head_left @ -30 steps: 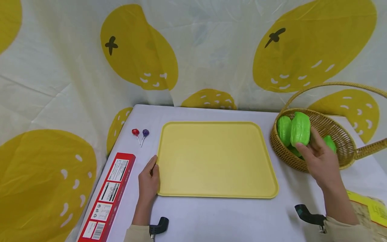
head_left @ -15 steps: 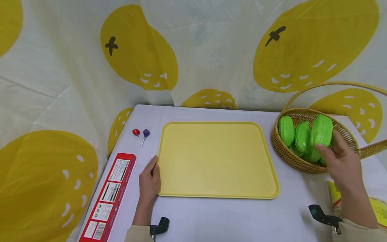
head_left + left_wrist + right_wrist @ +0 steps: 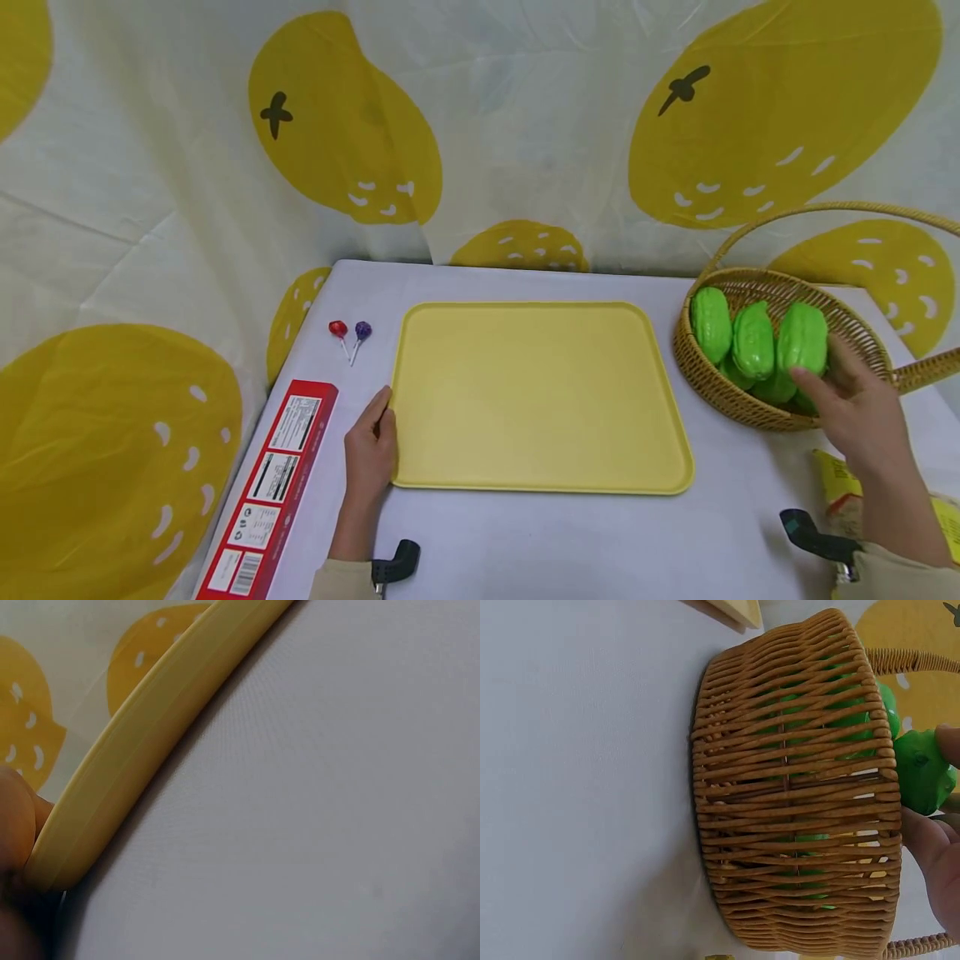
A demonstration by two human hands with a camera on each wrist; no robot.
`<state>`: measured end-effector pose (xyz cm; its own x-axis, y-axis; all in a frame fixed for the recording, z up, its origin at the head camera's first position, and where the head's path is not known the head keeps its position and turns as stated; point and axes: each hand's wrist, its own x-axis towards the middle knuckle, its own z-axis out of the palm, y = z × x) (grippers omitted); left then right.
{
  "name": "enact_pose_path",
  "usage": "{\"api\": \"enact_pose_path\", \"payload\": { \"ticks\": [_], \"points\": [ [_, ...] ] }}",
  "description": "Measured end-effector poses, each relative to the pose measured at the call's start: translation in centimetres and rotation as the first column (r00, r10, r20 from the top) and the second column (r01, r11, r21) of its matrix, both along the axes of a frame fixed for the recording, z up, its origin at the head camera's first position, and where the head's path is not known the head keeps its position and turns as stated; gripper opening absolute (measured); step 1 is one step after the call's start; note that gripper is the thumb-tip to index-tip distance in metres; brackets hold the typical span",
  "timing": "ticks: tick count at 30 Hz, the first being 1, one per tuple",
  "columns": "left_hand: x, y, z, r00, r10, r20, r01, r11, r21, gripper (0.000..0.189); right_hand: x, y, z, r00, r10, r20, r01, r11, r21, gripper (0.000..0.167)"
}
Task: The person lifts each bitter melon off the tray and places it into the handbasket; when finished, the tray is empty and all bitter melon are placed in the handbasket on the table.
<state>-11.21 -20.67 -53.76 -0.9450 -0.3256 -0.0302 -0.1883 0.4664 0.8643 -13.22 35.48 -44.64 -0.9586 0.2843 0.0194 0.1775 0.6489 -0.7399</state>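
Note:
At the left rim of the yellow tray (image 3: 540, 396), my left hand (image 3: 369, 446) grips the edge. The tray's side wall (image 3: 142, 742) crosses the left wrist view, with part of the hand at its lower end. My right hand (image 3: 862, 408) reaches over the near right side of the wicker basket (image 3: 738, 410). Between thumb and fingers it holds a shiny green bell pepper (image 3: 802, 337), which sits among others in the basket. Two more upright peppers, a middle one (image 3: 753, 340) and a left one (image 3: 711, 323), stand beside it. The right wrist view shows the held pepper's end (image 3: 922, 772) above the rim.
Two lollipops, one red (image 3: 338, 329) and one purple (image 3: 363, 330), lie left of the tray. A long red box (image 3: 270, 487) runs along the table's left edge. A yellow packet (image 3: 838, 492) lies partly under the right forearm. The basket's tall handle (image 3: 825, 207) arches over it.
My right hand has carried the pepper rightward across the basket and lowered it beside the others. The left hand stays on the tray's rim.

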Motion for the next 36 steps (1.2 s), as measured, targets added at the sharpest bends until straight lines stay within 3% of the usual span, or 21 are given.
{"api": "enact_pose_path", "payload": {
  "ticks": [12,29,36],
  "points": [
    [-0.4,0.0,-0.2,1.0,0.007,-0.028,-0.008,1.0,-0.011,0.045,-0.1,0.5,0.3,0.987,0.038,0.157,-0.04,0.999,0.008,0.078],
    [-0.8,0.2,-0.2,1.0,-0.006,0.017,0.006,1.0,-0.003,0.046,-0.1,0.9,0.3,0.979,0.042,0.199,-0.04,0.999,-0.014,0.08],
    [-0.4,0.0,-0.5,1.0,0.018,0.024,-0.019,0.999,0.05,0.044,-0.2,1.1,0.3,0.974,0.062,0.216,-0.07,0.997,0.031,0.08]
  ]
}}
